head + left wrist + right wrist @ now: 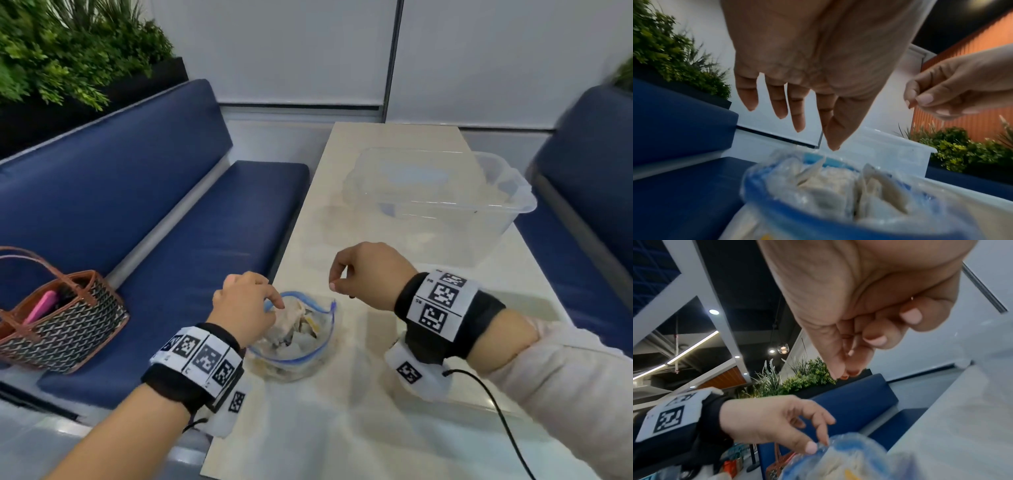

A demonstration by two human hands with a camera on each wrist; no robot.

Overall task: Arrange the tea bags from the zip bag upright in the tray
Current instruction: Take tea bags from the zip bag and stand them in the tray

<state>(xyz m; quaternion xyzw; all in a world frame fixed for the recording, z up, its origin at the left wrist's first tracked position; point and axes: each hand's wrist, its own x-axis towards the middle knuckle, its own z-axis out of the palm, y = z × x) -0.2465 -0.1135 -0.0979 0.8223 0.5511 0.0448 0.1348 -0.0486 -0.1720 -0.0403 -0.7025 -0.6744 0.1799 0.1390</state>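
The zip bag [291, 337] stood on the table [376, 428] with its blue-edged mouth gaping, directly beneath the fingertips of the left hand [245, 305]. Inside it, the tea bags [291, 325] were packed loosely on edge, pale and flat. They looked light, soft and easily crumpled, and the bag's film probably slippery and floppy, so a gentle pinch on the upper edge of a single sachet seemed the soundest hold, rather than a grab into the pile.

The left hand was spread fairly wide, fingers [797, 113] extended downward over the mouth. In the right wrist view its thumb and forefinger touched the bag's rim on the side nearest them, though whether they pinched the film or merely rested against it could not be told. It held no tea bag.

The right hand [366, 274] hovered above and to the far side of the bag's mouth, clear of it, fingers curled in with thumb and forefinger nearly meeting; nothing was visible between them.

The tray [442, 202], a clear plastic tub, sat well beyond the right hand, apparently without any tea bags standing in it.
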